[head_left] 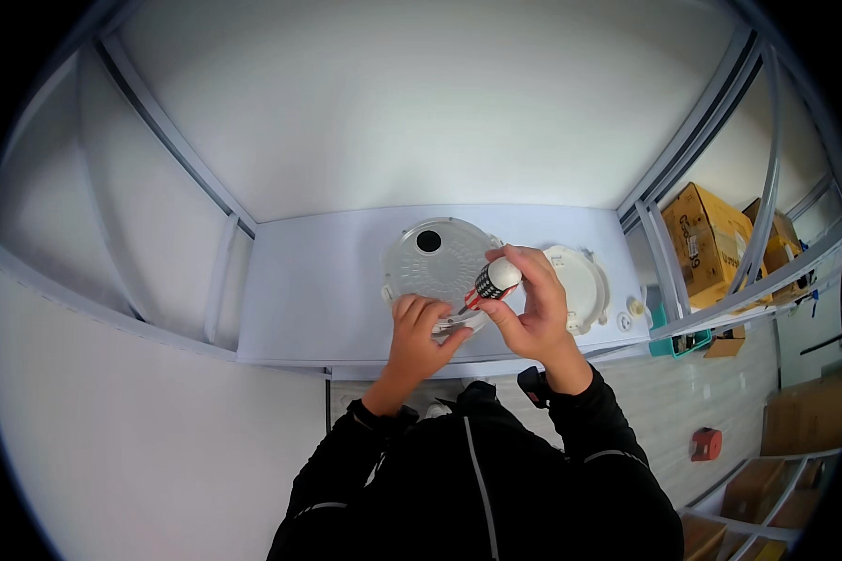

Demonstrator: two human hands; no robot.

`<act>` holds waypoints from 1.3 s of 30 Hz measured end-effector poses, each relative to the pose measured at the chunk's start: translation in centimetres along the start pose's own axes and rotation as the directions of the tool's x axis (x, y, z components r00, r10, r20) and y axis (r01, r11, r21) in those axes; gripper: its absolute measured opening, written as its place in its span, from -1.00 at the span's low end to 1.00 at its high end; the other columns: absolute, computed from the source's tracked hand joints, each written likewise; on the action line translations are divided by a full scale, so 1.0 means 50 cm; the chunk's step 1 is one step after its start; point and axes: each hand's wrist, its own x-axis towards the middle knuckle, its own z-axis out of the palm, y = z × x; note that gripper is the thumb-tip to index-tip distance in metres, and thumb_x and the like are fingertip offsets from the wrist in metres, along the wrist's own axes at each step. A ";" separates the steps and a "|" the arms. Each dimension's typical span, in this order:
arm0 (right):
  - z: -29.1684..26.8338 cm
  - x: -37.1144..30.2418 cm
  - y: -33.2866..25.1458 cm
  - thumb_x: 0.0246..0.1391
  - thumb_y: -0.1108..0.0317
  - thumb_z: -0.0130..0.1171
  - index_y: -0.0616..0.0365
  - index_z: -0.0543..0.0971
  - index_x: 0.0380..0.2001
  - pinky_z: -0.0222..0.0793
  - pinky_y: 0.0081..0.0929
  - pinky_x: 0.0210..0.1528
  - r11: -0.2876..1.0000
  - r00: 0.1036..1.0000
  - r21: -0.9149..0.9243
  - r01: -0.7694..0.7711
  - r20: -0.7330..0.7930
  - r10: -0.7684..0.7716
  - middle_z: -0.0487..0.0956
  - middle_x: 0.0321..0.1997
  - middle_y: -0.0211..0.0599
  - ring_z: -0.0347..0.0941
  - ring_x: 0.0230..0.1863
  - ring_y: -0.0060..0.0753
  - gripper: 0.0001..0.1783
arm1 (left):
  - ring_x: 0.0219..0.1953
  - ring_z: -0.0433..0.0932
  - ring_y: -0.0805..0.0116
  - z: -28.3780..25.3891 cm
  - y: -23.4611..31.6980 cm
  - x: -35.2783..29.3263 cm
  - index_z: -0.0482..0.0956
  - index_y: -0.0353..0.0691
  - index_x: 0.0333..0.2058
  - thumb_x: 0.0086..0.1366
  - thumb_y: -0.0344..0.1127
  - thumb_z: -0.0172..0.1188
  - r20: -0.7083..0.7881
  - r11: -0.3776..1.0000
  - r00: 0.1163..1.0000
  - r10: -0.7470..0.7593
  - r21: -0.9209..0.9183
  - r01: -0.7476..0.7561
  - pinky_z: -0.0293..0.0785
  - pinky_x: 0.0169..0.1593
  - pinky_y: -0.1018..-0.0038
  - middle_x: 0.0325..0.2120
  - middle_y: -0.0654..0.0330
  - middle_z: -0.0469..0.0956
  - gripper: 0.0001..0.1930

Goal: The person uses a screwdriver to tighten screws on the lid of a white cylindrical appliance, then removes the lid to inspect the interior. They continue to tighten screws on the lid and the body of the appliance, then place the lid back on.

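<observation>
One screwdriver [492, 281] gripped in right hand [539, 310] | left hand [421, 335] at round disc [416, 271], seven o'clock, hold unclear | step judged: screwdriving | next move calls for steady alignment

The white rectangular tabletop's [309, 290] left end offers passage. A clear round plastic cover [447, 263], left hand [419, 338], right hand [539, 313] and red-black-white screwdriver [492, 283] obstruct the middle; a white round plastic part [580, 285], the right.

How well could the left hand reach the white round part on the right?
Probably not directly: the right hand, holding the screwdriver, is between the left hand and the white round part.
</observation>
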 end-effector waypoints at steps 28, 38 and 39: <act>0.010 -0.001 -0.002 0.14 0.36 0.51 0.28 0.39 0.39 0.52 -0.15 0.17 0.999 0.993 -0.033 0.008 0.118 -0.004 0.58 0.20 0.17 0.61 0.11 -0.01 -0.20 | -0.01 0.48 0.03 -0.034 -0.014 -0.003 0.61 -0.19 -0.19 0.21 -0.33 0.35 0.138 0.999 0.990 0.040 -0.004 -0.039 0.32 0.15 0.14 -0.11 0.15 0.57 -0.79; 0.019 0.016 -0.023 0.06 0.51 0.39 0.25 0.52 0.31 0.54 -0.22 0.14 0.994 0.991 -0.102 0.041 0.133 -0.027 0.58 0.22 0.14 0.63 0.07 0.00 -0.31 | -0.01 0.46 0.04 -0.029 -0.013 -0.003 0.57 -0.19 -0.18 0.21 -0.33 0.34 0.125 0.997 0.990 0.060 0.045 -0.066 0.31 0.13 0.14 -0.09 0.14 0.55 -0.77; 0.019 0.011 -0.019 0.06 0.50 0.39 0.25 0.54 0.30 0.55 -0.24 0.12 0.992 0.993 -0.121 0.027 0.114 -0.013 0.58 0.19 0.10 0.62 0.04 -0.02 -0.33 | -0.01 0.46 0.03 -0.029 -0.013 -0.003 0.57 -0.19 -0.17 0.22 -0.32 0.34 0.128 0.997 0.990 0.065 0.040 -0.071 0.31 0.13 0.14 -0.09 0.13 0.55 -0.77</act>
